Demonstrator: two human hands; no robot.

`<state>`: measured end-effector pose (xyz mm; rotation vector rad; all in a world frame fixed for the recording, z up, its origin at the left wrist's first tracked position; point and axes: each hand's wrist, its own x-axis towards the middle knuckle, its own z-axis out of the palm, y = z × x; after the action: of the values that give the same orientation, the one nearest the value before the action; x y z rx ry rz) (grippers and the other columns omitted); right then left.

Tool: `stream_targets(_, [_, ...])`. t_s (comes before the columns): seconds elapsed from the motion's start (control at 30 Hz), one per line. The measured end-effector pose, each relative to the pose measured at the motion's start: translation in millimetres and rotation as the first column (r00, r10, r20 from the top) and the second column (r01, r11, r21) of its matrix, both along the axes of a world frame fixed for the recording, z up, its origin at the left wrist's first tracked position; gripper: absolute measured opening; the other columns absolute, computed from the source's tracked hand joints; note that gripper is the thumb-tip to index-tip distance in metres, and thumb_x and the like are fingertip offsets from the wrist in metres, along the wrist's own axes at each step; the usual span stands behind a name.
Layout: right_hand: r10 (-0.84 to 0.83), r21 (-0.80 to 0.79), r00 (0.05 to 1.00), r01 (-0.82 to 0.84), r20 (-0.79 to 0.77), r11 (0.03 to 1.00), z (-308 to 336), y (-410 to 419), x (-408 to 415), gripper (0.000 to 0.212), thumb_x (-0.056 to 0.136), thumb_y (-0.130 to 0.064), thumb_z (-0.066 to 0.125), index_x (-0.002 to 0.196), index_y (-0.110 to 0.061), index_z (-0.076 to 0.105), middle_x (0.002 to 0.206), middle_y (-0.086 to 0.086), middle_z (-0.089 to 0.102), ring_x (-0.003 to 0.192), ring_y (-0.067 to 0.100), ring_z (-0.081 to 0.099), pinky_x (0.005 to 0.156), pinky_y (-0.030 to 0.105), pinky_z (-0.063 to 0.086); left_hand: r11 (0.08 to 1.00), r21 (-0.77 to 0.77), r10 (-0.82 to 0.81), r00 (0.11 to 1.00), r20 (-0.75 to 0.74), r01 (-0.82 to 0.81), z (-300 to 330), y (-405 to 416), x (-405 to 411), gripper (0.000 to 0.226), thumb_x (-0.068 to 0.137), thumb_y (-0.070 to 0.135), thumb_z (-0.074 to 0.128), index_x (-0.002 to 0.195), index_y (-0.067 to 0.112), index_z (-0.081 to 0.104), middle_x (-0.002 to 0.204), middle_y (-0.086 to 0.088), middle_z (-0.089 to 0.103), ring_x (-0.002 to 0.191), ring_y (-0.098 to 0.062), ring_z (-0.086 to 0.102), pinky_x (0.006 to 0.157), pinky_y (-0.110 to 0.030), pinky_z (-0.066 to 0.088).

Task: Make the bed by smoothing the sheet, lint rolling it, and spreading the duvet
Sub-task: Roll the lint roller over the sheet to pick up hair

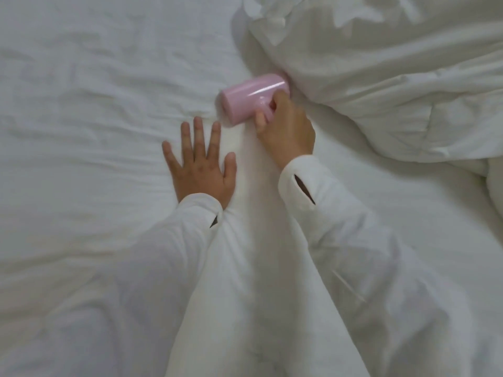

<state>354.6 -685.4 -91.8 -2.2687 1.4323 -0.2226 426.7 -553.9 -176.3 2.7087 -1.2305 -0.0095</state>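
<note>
A white, wrinkled sheet [89, 110] covers the bed and fills most of the view. My left hand [201, 165] lies flat on it with the fingers spread, palm down. Just to its right, my right hand [285, 129] grips the handle of a pink lint roller [249, 97], whose drum rests on the sheet. The roller sits right at the edge of the white duvet [394, 77], which is bunched in a heap at the upper right. Both arms wear white long sleeves.
The crumpled duvet heap takes up the right and upper right of the bed. The sheet stretches open to the left and toward the bottom, with creases across it.
</note>
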Motion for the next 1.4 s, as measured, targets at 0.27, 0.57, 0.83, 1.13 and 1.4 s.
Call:
stream_targets(0.27, [-0.063,0.030,0.998,0.063,-0.017,0.998,2,36,-55,0.029,0.094,-0.045,0.047,0.104,-0.017,0.051,0.097,0.012,0.066,0.090,0.039,0.059,0.067,0.038,0.043,1.000,0.006,-0.008,1.000,-0.016,0.008,2,0,1,0.063,0.094,0.049,0.018,0.152,0.028,0.002,0.160,-0.002,-0.003,0.147,-0.023,-0.004,0.113,-0.058,-0.004])
stream_targets(0.57, [-0.090,0.102,0.986,0.104,-0.139,0.989,18,70,-111,0.025,0.093,-0.045,0.050,0.090,-0.020,0.045,0.080,0.007,0.065,0.074,0.036,0.057,0.060,0.035,0.040,0.999,0.053,-0.002,0.999,-0.034,0.003,10,2,0,0.064,0.093,0.050,0.012,0.152,0.028,0.000,0.160,-0.002,-0.005,0.147,-0.023,-0.005,0.113,-0.058,-0.003])
stream_targets(0.83, [-0.027,0.082,0.999,0.025,0.024,0.996,6,-5,7,0.026,0.091,-0.038,0.051,0.103,-0.015,0.054,0.101,0.012,0.065,0.092,0.037,0.059,0.072,0.036,0.044,0.998,0.065,0.014,0.999,-0.031,-0.012,2,-3,2,0.064,0.092,0.052,0.009,0.151,0.029,0.000,0.160,-0.001,-0.008,0.146,-0.021,-0.009,0.114,-0.056,-0.007])
stream_targets(1.13, [-0.135,0.083,0.989,0.139,-0.053,0.987,6,63,-108,0.030,0.092,-0.049,0.051,0.096,-0.019,0.052,0.090,0.005,0.068,0.088,0.036,0.060,0.072,0.040,0.049,0.989,0.146,-0.002,0.995,-0.096,0.016,16,-2,1,0.063,0.094,0.054,0.007,0.150,0.030,-0.010,0.159,0.001,-0.014,0.146,-0.020,-0.013,0.113,-0.055,-0.010])
stream_targets(1.4, [-0.207,0.129,0.968,0.225,-0.141,0.966,52,103,-172,0.022,0.088,-0.048,0.054,0.090,-0.026,0.054,0.079,-0.007,0.064,0.078,0.025,0.058,0.064,0.033,0.045,0.919,0.314,-0.167,0.956,-0.242,0.239,58,45,19,0.071,0.093,0.063,0.013,0.148,0.030,-0.018,0.157,-0.002,-0.022,0.144,-0.019,-0.019,0.116,-0.050,-0.008])
